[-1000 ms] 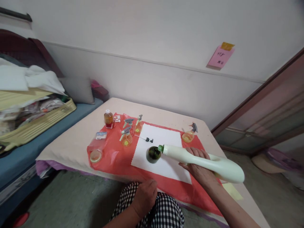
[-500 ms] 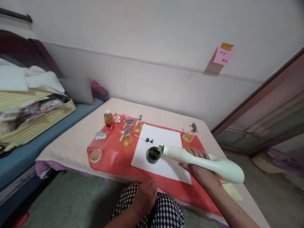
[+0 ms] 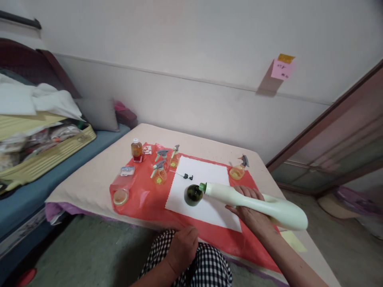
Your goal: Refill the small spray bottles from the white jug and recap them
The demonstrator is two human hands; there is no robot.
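Note:
My right hand (image 3: 247, 201) is wrapped round the handle of a pale green long-necked container (image 3: 284, 211), which lies almost level in the air. Its green nozzle (image 3: 202, 187) points left, at the top of a round dark green bottle (image 3: 194, 196); whether they touch I cannot tell. This bottle stands on a white sheet (image 3: 214, 171) with a scalloped edge. Behind it on the sheet lies a black pump head (image 3: 188, 176) with a thin tube. On my checked trouser leg rests my left hand (image 3: 184, 245), fingers curled, with nothing visible in it.
Several spray bottles (image 3: 160, 175) stand left of the sheet, another spray bottle (image 3: 237, 171) right of it. Farther left are an amber bottle (image 3: 137, 151) and a clear bag (image 3: 122, 187). Red plastic (image 3: 140, 203) covers part of the table, which meets a wall (image 3: 179, 87).

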